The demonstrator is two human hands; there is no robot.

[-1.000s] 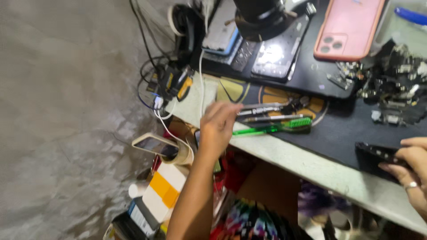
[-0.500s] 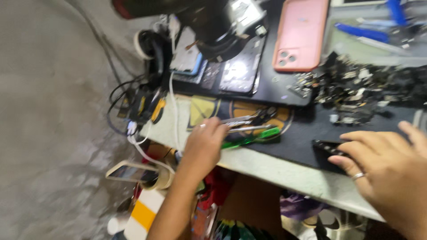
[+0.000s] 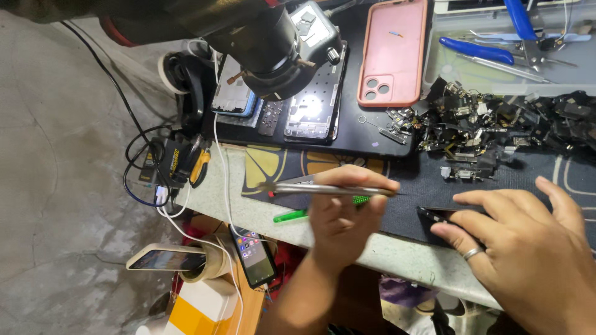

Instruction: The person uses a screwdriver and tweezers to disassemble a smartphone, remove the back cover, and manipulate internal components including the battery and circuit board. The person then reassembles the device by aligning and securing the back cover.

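Tweezers [image 3: 323, 188] pinched in left hand [image 3: 341, 217], right hand [image 3: 528, 248] flat atop dark part [image 3: 434, 215] just beside.

left hand [image 3: 340, 214] gripping tweezers [image 3: 323, 188], right hand [image 3: 528, 248] on black part [image 3: 437, 215]

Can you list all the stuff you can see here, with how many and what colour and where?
microscope: one, black, top middle over the mat
opened phones: two, dark, under the microscope
phone case: one, pink, top, right of the microscope
pliers: blue handles, count unclear, grey tray top right
small parts: a heap, black, right side of the mat
tweezers: one, silver, held in the left hand
screwdriver: one, green, bench edge under the left hand
cables: several, black and white, left end of the bench
lit phones: two, below the bench edge
left hand: fingers around the tweezers
right hand: ring on one finger, pressing a dark flat part
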